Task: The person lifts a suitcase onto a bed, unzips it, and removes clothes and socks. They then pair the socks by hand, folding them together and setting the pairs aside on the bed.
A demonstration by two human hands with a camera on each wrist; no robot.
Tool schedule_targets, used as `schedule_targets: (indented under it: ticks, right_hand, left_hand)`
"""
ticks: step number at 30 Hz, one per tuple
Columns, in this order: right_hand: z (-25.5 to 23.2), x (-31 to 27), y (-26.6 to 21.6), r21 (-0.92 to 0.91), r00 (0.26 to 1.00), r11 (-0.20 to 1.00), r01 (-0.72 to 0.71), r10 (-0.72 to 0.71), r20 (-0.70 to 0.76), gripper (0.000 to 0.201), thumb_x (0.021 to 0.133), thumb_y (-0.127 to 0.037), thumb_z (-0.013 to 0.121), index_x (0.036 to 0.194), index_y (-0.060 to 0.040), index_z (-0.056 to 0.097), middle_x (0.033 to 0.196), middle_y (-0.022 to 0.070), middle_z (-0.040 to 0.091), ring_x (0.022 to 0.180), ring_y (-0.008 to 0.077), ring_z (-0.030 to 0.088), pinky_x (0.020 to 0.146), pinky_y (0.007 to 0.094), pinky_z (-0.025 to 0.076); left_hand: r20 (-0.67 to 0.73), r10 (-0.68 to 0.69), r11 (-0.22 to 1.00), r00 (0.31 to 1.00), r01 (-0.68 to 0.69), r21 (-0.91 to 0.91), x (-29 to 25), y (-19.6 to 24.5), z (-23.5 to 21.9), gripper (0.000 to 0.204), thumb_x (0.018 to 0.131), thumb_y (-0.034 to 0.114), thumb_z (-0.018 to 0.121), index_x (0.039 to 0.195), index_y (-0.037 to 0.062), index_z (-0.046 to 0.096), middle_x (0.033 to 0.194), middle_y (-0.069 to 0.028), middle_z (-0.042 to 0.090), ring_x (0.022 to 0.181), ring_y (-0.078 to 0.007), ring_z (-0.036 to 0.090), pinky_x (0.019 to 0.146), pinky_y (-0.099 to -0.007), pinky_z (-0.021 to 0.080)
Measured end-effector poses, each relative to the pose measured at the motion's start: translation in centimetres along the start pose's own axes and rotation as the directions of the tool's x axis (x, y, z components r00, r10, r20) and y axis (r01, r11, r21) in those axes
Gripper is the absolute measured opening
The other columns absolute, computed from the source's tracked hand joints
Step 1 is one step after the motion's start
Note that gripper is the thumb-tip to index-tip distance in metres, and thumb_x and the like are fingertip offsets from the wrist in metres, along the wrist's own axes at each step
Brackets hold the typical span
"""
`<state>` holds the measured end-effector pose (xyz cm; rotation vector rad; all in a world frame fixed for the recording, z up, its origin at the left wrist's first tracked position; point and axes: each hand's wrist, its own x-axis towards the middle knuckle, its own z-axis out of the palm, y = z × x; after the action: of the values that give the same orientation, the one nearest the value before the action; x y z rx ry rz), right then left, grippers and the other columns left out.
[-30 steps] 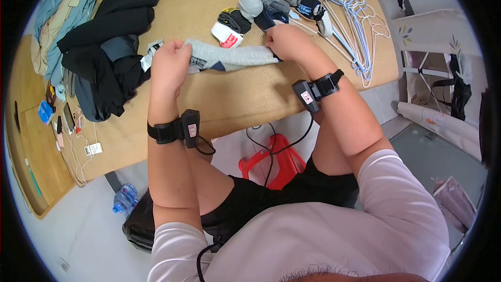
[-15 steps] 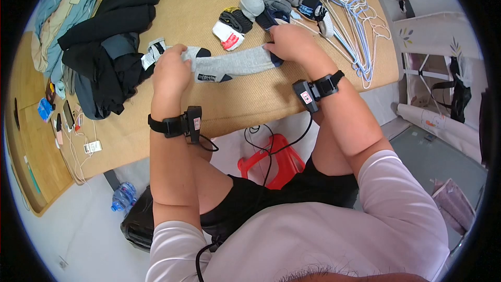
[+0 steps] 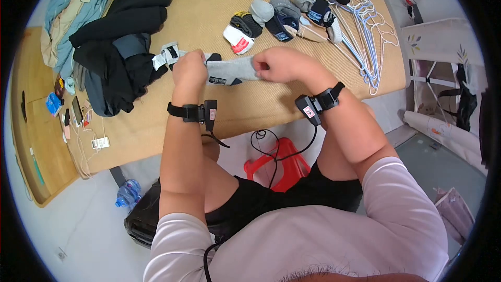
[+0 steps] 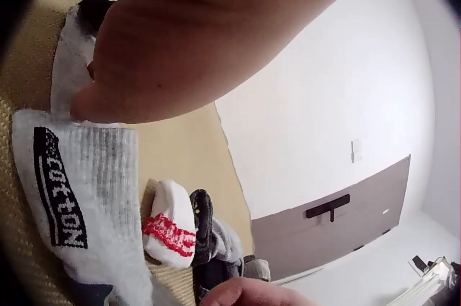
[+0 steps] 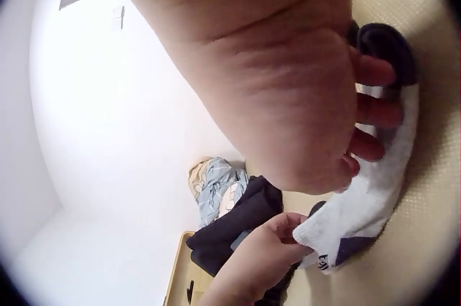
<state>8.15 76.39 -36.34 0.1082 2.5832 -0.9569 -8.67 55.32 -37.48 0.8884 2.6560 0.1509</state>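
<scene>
A light grey sock with a dark band of lettering and navy patches lies stretched between the two hands. My left hand pinches its cuff, which shows ribbed in the left wrist view. At the other end, my right hand curls its fingers over the sock near the navy toe. Under the left hand lies a second grey sock, its dark end showing past the fingers in the head view. Just left of that hand is a white and grey sock with dark marks.
Several rolled socks, among them a white and red one, lie beyond the right hand. Wire hangers are piled at the back right. Dark clothes and a blue-green cloth lie at the left. A red stool stands below the mat edge.
The grey sock was lowered onto the mat, baring the second sock behind it. My right hand has come in toward the left, and the stretch of sock between the hands is shorter.
</scene>
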Motion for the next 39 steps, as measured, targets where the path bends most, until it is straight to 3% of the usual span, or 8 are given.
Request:
schedule_targets:
  ticks: [7,11,16,18,21,34,37,39]
  right_hand:
    - [0.0,0.1,0.2,0.02,0.999,0.999,-0.032,0.032,0.009,0.018,0.086,-0.025,0.065,0.094,-0.0085,0.067,0.081,0.0139,0.069,0.076,0.0316,0.066,0.069,0.0423,0.051]
    - [0.2,0.7,0.3,-0.024,0.997,0.999,0.037,-0.039,-0.065,0.018,0.088,-0.024,0.064,0.095,-0.0069,0.068,0.08,0.0155,0.068,0.075,0.0325,0.066,0.069,0.0424,0.051]
    - [-0.2,1.3,-0.7,0.405,0.941,0.912,0.061,0.084,-0.329,0.023,0.094,-0.017,0.055,0.11,-0.0036,0.065,0.095,0.0134,0.072,0.084,0.0287,0.069,0.076,0.0389,0.054]
    - [-0.3,1.7,-1.1,0.684,0.967,0.729,-0.014,0.184,-0.176,0.038,0.094,-0.013,0.052,0.132,-0.0065,0.055,0.111,0.0059,0.069,0.081,0.0148,0.066,0.071,0.0352,0.054]
    - [-1.2,1.4,-1.7,0.973,0.99,0.182,0.139,-0.024,-0.137,0.047,0.09,-0.008,0.049,0.137,-0.0021,0.052,0.126,0.0084,0.066,0.096,0.0127,0.064,0.076,0.0267,0.052]
    - [-0.5,2.0,-0.7,0.95,0.995,0.301,0.087,-0.07,-0.069,0.032,0.083,0.002,0.056,0.114,-0.0013,0.062,0.096,0.0002,0.066,0.078,0.0069,0.058,0.069,0.02,0.045]
    - [-0.6,2.2,-0.5,0.948,0.992,0.292,0.123,-0.013,-0.125,0.025,0.082,0.004,0.057,0.106,-0.0029,0.062,0.092,-0.0019,0.065,0.079,0.0059,0.058,0.071,0.0196,0.044]
    - [-0.9,2.0,-0.6,0.956,0.988,0.25,0.152,-0.001,-0.157,0.023,0.082,0.004,0.058,0.103,-0.0037,0.062,0.092,-0.0022,0.064,0.079,0.0059,0.057,0.072,0.0199,0.044]
  left_hand:
    - [-0.345,-0.218,0.923,0.913,0.078,-0.377,-0.1,-0.8,-2.7,0.021,0.088,0.015,0.054,0.095,0.0002,0.067,0.095,-0.0219,0.069,0.095,-0.0363,0.067,0.083,-0.046,0.051]
    - [-0.047,-0.127,-0.308,0.991,-0.084,-0.948,-1.1,-1.4,-5.1,0.045,0.093,0.018,0.038,0.123,-0.0082,0.058,0.131,-0.0268,0.061,0.124,-0.0369,0.058,0.112,-0.0464,0.041]
    - [0.102,0.057,-0.688,0.993,0.113,-0.717,-2.3,0.0,-6.6,0.05,0.093,0.017,0.033,0.131,-0.009,0.052,0.137,-0.0294,0.056,0.13,-0.046,0.052,0.118,-0.0569,0.033]
    - [-0.045,0.427,-0.798,0.903,0.353,-0.489,-2.0,-0.9,-5.1,0.05,0.097,0.02,0.032,0.135,-0.0074,0.051,0.14,-0.0287,0.055,0.133,-0.0452,0.05,0.117,-0.0592,0.033]
    - [-0.013,0.47,-0.828,0.882,0.436,-0.351,-1.3,-1.6,-3.9,0.049,0.102,0.025,0.031,0.136,-0.0046,0.051,0.142,-0.0282,0.053,0.135,-0.0439,0.049,0.117,-0.0587,0.033]
    - [0.224,0.105,-0.815,0.969,0.213,-0.539,-2.2,1.9,-5.6,0.052,0.106,0.039,0.037,0.137,-0.0008,0.048,0.142,-0.0259,0.054,0.138,-0.0403,0.046,0.12,-0.0574,0.028]
    - [0.122,-0.078,-0.591,0.989,0.052,-0.805,-0.6,0.8,-4.1,0.043,0.105,0.036,0.047,0.131,0.0017,0.053,0.129,-0.0203,0.063,0.127,-0.0343,0.057,0.112,-0.0512,0.042]
    - [-0.008,-0.341,-0.13,0.94,-0.056,-0.99,-1.0,1.2,-4.0,0.035,0.102,0.03,0.057,0.125,0.0039,0.056,0.111,-0.0111,0.066,0.107,-0.0249,0.066,0.094,-0.0414,0.054]
